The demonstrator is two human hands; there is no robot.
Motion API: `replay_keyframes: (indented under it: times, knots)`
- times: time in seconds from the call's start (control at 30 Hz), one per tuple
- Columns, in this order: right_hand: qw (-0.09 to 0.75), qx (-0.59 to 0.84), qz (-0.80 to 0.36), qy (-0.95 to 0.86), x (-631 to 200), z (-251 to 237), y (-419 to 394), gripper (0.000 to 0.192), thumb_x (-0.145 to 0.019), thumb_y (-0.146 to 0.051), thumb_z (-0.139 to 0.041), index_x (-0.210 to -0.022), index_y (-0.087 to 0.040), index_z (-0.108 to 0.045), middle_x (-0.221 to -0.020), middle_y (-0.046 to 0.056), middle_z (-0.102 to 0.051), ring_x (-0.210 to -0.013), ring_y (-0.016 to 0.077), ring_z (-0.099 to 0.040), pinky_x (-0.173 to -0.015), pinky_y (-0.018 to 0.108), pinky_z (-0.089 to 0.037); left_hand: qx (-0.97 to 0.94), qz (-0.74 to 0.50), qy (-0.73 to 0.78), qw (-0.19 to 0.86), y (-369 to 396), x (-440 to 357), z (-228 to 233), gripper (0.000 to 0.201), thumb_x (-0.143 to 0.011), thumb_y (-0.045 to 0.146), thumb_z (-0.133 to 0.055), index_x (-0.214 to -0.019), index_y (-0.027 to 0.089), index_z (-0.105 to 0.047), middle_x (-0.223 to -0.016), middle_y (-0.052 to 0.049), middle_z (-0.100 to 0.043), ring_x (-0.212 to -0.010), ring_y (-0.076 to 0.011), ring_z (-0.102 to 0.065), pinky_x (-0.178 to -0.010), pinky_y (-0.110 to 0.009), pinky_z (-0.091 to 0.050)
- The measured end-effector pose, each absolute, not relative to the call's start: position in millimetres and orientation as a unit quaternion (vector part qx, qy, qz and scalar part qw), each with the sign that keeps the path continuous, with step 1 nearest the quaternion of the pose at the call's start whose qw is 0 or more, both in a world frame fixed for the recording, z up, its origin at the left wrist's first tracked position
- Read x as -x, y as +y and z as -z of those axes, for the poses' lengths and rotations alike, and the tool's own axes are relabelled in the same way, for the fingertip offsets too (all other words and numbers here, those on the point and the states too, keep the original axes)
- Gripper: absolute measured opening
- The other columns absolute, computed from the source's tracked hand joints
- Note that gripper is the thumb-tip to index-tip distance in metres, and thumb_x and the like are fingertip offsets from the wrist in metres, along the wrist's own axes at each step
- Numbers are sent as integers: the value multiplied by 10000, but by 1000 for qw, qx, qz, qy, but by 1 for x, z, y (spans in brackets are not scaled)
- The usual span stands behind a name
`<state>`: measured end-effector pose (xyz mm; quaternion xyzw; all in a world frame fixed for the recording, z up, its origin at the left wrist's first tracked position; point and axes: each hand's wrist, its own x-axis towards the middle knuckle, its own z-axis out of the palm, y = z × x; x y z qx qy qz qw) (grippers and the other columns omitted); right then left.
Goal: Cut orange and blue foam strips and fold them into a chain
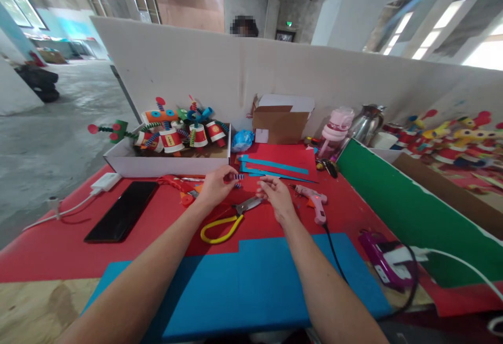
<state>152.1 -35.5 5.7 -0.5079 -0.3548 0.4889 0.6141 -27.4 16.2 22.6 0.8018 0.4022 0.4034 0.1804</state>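
Between the thumb and fingers of my left hand [217, 185] is a small blue-and-white folded paper spring [239, 177], its pleats sticking out to the right. My right hand [275, 195] is just across from it, fingertips drawn together in a pinch; whatever they may hold is too small to make out. Below and between both hands lie scissors [222, 228] with yellow handles, blades pointing toward my right hand. Blue paper strips [275, 165] rest on red paper beyond my hands. To the right of my right hand lies a pink hot glue gun [314, 200].
A white box [168, 166] holds several paper-cup figures [172, 140] at the back left. Nearer are a black phone [121, 212] and a white charger [106, 182]. A green panel [404, 213] and a purple power block [385, 260] stand right. Beyond the white partition [188, 66] is a person's head.
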Motion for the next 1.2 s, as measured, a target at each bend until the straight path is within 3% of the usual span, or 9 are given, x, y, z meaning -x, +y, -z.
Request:
replay_keyframes:
  times: [0.13,0.33,0.6,0.8,1.07,1.2]
  knots:
    - [636,510,-485,-316,-156,-5,-33,264,-571,-342,-753,-737,-194,-612,-726,0,-646,-547,95,-563,-552,253,-510,-810,-342,453,146,32,25,-26,95,-728,168,-574,-795,195,-636,-711,-4,-662,-632,-149,-583,-622,-246,-443]
    - [628,513,-502,-302,-159,-3,-32,220,-576,-309,-748,-721,-194,-630,-685,-1,-648,-517,90,-548,-533,247,-496,-847,-219,479,77,43,-3,-16,151,-713,129,-567,-780,203,-681,-778,-65,-705,-727,-218,-635,-641,-276,-443]
    - [639,497,-518,-276,-155,-9,-35,166,-592,-269,-734,-702,-187,-641,-678,-2,-664,-511,81,-547,-519,228,-484,-831,-254,494,42,46,34,-26,167,-771,221,-535,-774,248,-699,-826,-50,-715,-745,-220,-633,-634,-278,-434]
    - [631,506,-520,-274,-152,-14,-38,124,-605,-239,-707,-686,-177,-637,-652,-10,-656,-490,72,-544,-504,212,-468,-806,-163,568,-31,48,63,-25,183,-775,267,-543,-766,252,-725,-782,-63,-727,-699,-229,-647,-586,-270,-436]
    - [613,521,-527,-273,-153,-13,-37,124,-617,-228,-718,-683,-178,-626,-633,-16,-654,-488,72,-542,-493,199,-457,-814,-41,579,-10,46,38,-25,297,-837,255,-450,-959,182,-711,-1002,-141,-703,-919,-272,-653,-742,-322,-495]
    - [611,518,-532,-274,-153,-13,-37,86,-634,-207,-698,-683,-180,-633,-635,-17,-658,-488,70,-545,-486,190,-450,-806,-58,588,-8,47,42,-31,304,-859,256,-414,-959,210,-698,-1016,-104,-698,-912,-243,-646,-730,-297,-483]
